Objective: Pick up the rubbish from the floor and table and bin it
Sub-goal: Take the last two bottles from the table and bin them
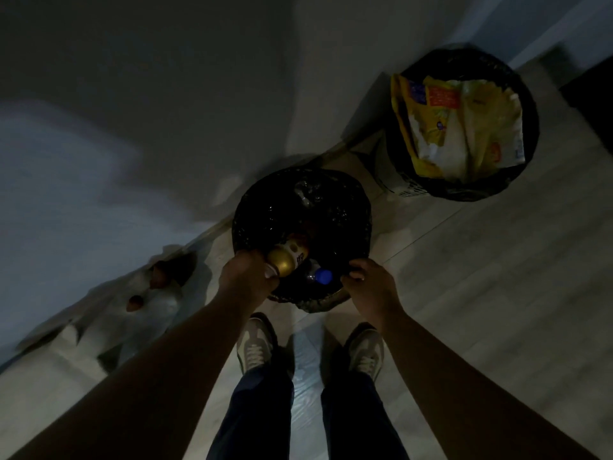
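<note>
Hands at black-lined bin (356, 207), rubbish held over its mouth.
Left hand (247, 277) grasps a gold-topped container (282, 262) above the bin's 7 o'clock rim. Right hand (368, 282) sits at the 5 o'clock rim, fingers curled; whether it pinches the liner cannot be told. A blue-capped bottle (320, 275) lies inside. A second bin (530, 127) at 1 o'clock holds yellow packaging (441, 127); a white bag (132, 307) lies at 9 o'clock.

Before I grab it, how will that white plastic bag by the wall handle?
The white plastic bag lies crumpled and slack on the floor, so it is probably floppy. It gapes open on round brown things, which might roll out if it is tipped. It likely weighs little.
</note>
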Tool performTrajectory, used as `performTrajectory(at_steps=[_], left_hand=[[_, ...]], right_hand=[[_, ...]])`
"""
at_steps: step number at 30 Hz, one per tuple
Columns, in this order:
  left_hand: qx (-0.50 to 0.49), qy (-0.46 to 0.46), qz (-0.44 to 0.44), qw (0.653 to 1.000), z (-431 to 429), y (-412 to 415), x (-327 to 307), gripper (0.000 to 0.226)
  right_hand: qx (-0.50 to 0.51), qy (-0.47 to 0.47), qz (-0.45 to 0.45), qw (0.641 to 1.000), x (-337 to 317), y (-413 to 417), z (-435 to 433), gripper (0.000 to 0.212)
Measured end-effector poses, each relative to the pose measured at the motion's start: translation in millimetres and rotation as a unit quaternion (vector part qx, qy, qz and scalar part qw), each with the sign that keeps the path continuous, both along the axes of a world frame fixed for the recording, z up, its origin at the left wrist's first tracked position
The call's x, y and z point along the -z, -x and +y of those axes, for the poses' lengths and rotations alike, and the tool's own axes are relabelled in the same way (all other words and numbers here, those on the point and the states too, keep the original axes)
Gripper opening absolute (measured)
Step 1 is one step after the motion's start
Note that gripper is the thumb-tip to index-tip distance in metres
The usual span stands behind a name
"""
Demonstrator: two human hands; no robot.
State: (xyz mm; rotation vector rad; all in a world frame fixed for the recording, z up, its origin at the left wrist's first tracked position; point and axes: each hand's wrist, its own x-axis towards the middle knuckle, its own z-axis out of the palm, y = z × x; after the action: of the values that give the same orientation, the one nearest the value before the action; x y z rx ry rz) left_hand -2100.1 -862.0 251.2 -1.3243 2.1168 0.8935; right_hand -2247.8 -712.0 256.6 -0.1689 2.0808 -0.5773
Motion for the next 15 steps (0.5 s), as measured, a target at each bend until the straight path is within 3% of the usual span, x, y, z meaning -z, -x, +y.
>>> performTrajectory(at_steps=[10, 13, 15], left_hand=[[-0.007, 0.014, 0.001, 1.0, 7.3, 26.0, -50.7, 0.061], [0.013, -0.053, -0.009, 0.998, 9.5, 28.5, -56.7, 0.086], [-0.01, -0.107, 0.008, 0.994, 9.8, 28.8, -61.2, 0.09]], right_hand=[[0.011, 0.0, -0.001, 1.0, -37.4, 7.9, 1.6, 0.035], [0.018, 0.0, -0.011, 1.0, -52.3, 10.9, 3.6, 0.035], [0.016, 0.0, -0.013, 1.0, -60.5, 14.4, 6.0, 0.034]])
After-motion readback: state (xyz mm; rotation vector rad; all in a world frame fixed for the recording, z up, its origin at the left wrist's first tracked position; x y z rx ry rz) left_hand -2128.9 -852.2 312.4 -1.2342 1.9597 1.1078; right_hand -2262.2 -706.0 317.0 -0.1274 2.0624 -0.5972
